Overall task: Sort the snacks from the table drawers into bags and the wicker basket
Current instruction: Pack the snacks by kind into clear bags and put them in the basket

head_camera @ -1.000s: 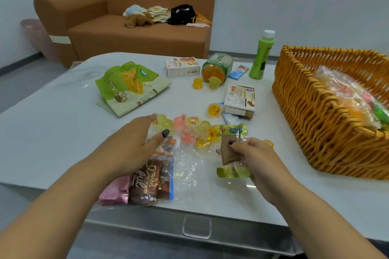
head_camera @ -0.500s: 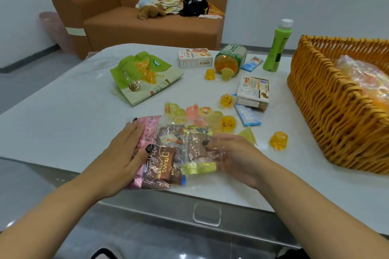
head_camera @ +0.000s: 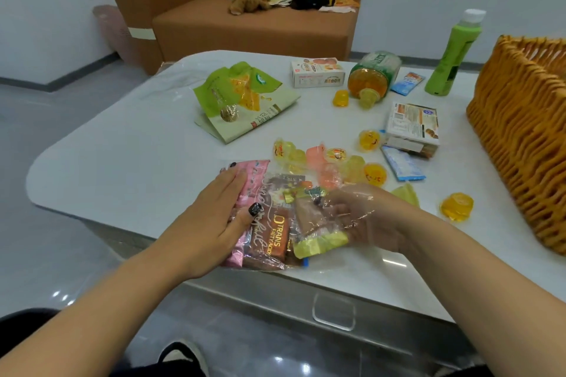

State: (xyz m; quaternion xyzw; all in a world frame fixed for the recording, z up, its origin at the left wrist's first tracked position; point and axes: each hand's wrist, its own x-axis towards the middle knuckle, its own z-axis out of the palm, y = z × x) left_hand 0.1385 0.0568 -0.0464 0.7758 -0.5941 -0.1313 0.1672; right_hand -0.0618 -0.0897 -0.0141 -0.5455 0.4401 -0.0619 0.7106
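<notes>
My left hand (head_camera: 222,214) lies flat on a clear plastic bag (head_camera: 275,223) at the near edge of the table (head_camera: 122,162), fingers straight, pressing the pink packet (head_camera: 252,180) and the brown packet (head_camera: 274,236) inside it. My right hand (head_camera: 364,220) is inside the bag, under the plastic film, and its fingers hold a snack with yellow ends (head_camera: 318,232).

Just beyond both hands a heap of small jelly cups (head_camera: 324,162) lies close together; I cannot count them exactly. One more jelly cup (head_camera: 456,205) stands alone to the right of my right hand, and a flat blue packet (head_camera: 402,167) lies beyond it. The wicker basket (head_camera: 520,131) stands far to the right, near the table edge.

Further away from my hands I see two snack boxes (head_camera: 412,128), one near the basket and one more to the back, one green bag (head_camera: 242,98) on a flat package, one jar (head_camera: 375,75) lying on its side, and one green bottle (head_camera: 450,55) standing upright. Behind the table is a brown sofa (head_camera: 245,21).
</notes>
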